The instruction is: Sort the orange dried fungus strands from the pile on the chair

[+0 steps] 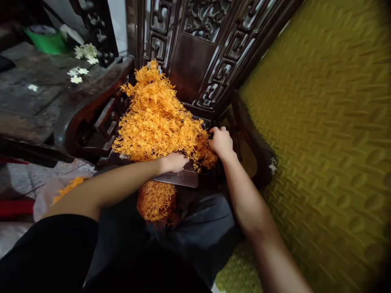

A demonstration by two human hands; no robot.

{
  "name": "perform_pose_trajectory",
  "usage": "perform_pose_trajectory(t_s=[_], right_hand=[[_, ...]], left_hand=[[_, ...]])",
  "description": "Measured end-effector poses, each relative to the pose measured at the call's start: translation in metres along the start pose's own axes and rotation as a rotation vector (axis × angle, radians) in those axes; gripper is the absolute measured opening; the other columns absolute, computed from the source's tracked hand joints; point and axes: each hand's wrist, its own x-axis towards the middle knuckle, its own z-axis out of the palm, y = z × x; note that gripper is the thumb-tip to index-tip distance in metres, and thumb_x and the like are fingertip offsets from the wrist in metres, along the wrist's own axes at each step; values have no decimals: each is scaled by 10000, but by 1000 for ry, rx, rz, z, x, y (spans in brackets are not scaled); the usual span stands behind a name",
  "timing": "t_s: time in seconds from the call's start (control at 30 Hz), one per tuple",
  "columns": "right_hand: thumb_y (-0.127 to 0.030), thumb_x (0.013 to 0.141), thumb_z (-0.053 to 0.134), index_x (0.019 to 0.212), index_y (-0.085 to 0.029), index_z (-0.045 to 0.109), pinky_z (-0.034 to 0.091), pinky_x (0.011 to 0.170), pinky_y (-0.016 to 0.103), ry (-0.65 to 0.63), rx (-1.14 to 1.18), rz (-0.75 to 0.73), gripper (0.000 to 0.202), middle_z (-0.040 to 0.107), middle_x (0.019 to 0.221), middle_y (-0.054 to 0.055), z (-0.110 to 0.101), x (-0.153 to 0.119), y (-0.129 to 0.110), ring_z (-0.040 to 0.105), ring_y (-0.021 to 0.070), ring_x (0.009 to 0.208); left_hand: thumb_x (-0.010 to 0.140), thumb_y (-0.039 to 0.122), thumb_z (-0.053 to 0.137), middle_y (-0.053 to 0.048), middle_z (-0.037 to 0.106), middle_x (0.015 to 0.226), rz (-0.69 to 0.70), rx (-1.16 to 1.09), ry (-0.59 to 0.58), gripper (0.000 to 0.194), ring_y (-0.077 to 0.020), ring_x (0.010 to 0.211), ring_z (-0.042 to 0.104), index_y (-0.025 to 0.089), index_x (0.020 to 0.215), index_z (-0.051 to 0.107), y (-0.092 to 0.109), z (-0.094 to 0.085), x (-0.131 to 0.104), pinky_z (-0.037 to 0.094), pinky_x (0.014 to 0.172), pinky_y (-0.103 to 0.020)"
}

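Observation:
A large heap of orange, thread-like flowers or strands is piled on a dark wooden chair seat. At the heap's front edge, low over the seat, my left hand points right with its fingers drawn together; whether anything is between them is hidden. My right hand is at the heap's right side, thumb and forefinger apart, beside a darker orange clump. Below the seat edge, between my legs, a rounded mass of the same orange strands shows.
The chair's carved back rises behind the heap, with a curved armrest at left. Yellow-green textured matting stands at right. Green tape and white flowers lie at upper left. A plastic bag holds orange strands.

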Motion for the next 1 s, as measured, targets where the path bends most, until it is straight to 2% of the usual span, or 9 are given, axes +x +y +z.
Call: perform_pose_trajectory(t_s=[0.07, 0.17, 0.3, 0.4, 0.5, 0.63, 0.8, 0.93, 1.0], right_hand=[[-317, 968, 521, 1465, -118, 506, 428, 1033, 498, 0, -51, -27, 536, 472, 1482, 291, -5, -5, -11, 484, 408, 1349], [-356, 858, 704, 1167, -185, 742, 495, 915, 350, -220, -85, -159, 356, 718, 1180, 159, 5, -12, -32, 657, 304, 1109], [-245, 599, 908, 925, -180, 810, 496, 724, 245, -528, -103, -299, 347, 781, 887, 73, 34, -17, -50, 715, 232, 858], [-252, 751, 807, 905, -171, 808, 491, 705, 222, -593, -95, -335, 174, 791, 894, 61, 39, -17, -42, 719, 201, 824], [-350, 929, 642, 1121, -174, 764, 503, 800, 228, -532, -79, -320, 288, 784, 1068, 85, 35, -16, -27, 724, 201, 937], [-483, 868, 739, 1359, -143, 613, 503, 962, 317, -476, -118, -226, 610, 682, 1306, 172, 50, -17, -24, 655, 284, 1183], [-372, 965, 658, 1258, -151, 632, 573, 917, 431, -542, -153, -182, 368, 651, 1251, 117, 70, -30, -31, 664, 229, 1073], [-283, 870, 745, 965, -138, 740, 542, 773, 290, -400, -55, -229, 173, 738, 921, 72, 29, -41, -17, 691, 193, 849], [-334, 942, 635, 1026, -145, 732, 516, 744, 264, -223, 26, -247, 229, 745, 935, 66, -4, -48, -7, 682, 175, 843]], left_hand=[[888, 192, 595, -268, 634, 1315, -10, -20, 22, 428, -391, 1154, 653, 107, 1302, 667, 4, 10, 7, 534, 933, -507], [831, 66, 582, -315, 645, 1261, -21, -84, 51, 322, -391, 1092, 678, 23, 1106, 745, 12, 20, 16, 536, 918, -495], [864, 154, 583, -149, 769, 994, 17, -248, 81, 257, -242, 840, 724, 92, 1007, 787, 10, 9, 23, 561, 805, -335], [893, 199, 569, -37, 773, 1078, 83, -350, 158, 316, -160, 927, 709, 195, 1144, 761, -2, -13, 20, 534, 874, -245], [891, 184, 560, -52, 721, 1228, 152, -315, 293, 378, -184, 1111, 657, 215, 1234, 716, -21, -32, 8, 484, 998, -287], [852, 207, 616, -148, 653, 1332, 18, -35, 323, 596, -292, 1166, 627, 196, 1444, 550, -50, -40, -6, 458, 1009, -426], [811, 196, 691, -194, 555, 1464, -149, 180, 239, 669, -336, 1317, 519, 138, 1457, 524, -75, -40, -9, 327, 1119, -461], [900, 71, 494, -201, 516, 1507, -214, 179, 271, 539, -310, 1396, 453, 122, 1434, 550, -79, -42, -6, 243, 1162, -462], [910, 63, 466, -207, 531, 1491, -213, 160, 278, 524, -315, 1388, 466, 129, 1418, 572, -75, -42, -3, 246, 1158, -474]])
